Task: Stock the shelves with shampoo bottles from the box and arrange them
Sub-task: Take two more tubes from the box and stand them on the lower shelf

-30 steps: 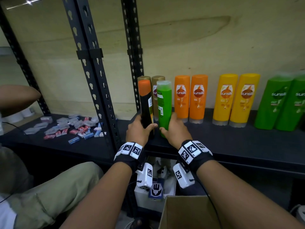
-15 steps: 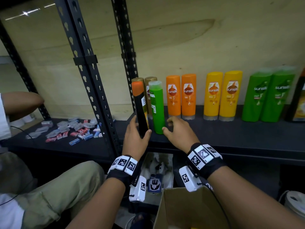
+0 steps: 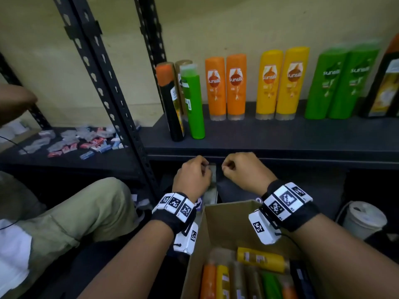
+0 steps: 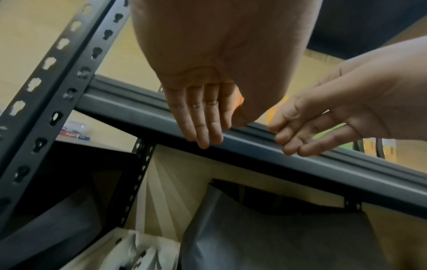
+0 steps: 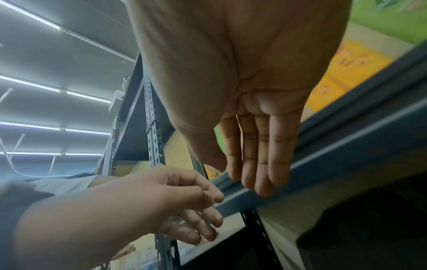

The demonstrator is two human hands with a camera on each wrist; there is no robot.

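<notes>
Hanging empty below shelf edge (image 3: 280, 157), both hands: head view suggests curl, wrist views show relaxed fingers.

Your shelf (image 3: 280, 134) carries a row of upright bottles (image 3: 235, 87) along its back, against the wall. At the row's left end, two bottles (image 3: 193, 104) stand forward of the rest, side by side, just right of the rack post (image 3: 112, 98). Left of that post, small packets (image 3: 82, 141) lie scattered on a neighbouring shelf. Your left hand (image 3: 192, 178) and right hand (image 3: 244, 171) hang side by side just below the shelf's front edge. The box (image 3: 228, 225) sits nearest you, under your wrists, with bottles lying inside.
</notes>
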